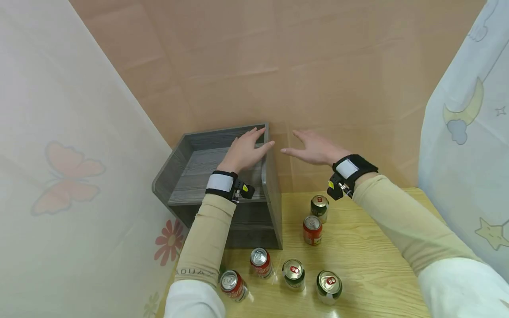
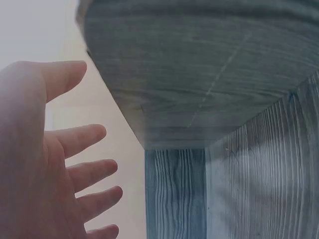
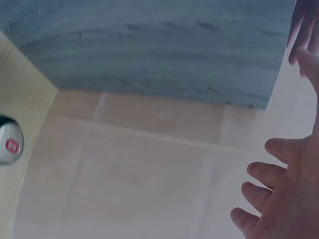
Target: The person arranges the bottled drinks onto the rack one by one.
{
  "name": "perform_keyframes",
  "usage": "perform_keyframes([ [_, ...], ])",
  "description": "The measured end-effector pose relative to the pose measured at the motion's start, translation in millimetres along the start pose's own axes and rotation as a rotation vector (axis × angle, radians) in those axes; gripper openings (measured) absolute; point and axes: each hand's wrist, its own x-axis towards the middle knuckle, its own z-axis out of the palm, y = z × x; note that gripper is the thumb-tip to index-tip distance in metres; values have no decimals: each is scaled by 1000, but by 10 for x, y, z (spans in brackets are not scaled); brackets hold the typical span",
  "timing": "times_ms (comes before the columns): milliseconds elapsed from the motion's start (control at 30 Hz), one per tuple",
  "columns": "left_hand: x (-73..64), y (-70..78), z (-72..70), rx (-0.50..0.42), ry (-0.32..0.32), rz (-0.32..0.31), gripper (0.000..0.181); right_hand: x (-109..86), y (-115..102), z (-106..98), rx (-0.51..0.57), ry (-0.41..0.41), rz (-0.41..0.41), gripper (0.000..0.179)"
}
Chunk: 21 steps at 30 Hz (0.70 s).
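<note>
A grey shelf (image 1: pixel 199 170) stands on the left of the surface (image 1: pixel 370 265), the person's left hand (image 1: pixel 243 152) raised near its upper right edge and right hand (image 1: pixel 316 148) just beyond, each grip parted, the head view taking in several cans (image 1: pixel 293 276) where the right wrist view catches one.

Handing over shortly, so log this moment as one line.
left hand: empty, near shelf | right hand: empty, right of shelf | cans: upright on table

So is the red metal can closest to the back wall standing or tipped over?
Standing: that red metal can shows its silver lid facing up.
</note>
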Motion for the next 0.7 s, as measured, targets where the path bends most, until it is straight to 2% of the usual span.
perform_keyframes([
  [500, -175, 69, 4, 21, 81, 70, 67, -133, -291, 330, 180, 2, -130, 99],
  [700, -322, 74, 32, -16, 141, 123, 64, -243, -322, 460, 234, -1, -141, 105],
])
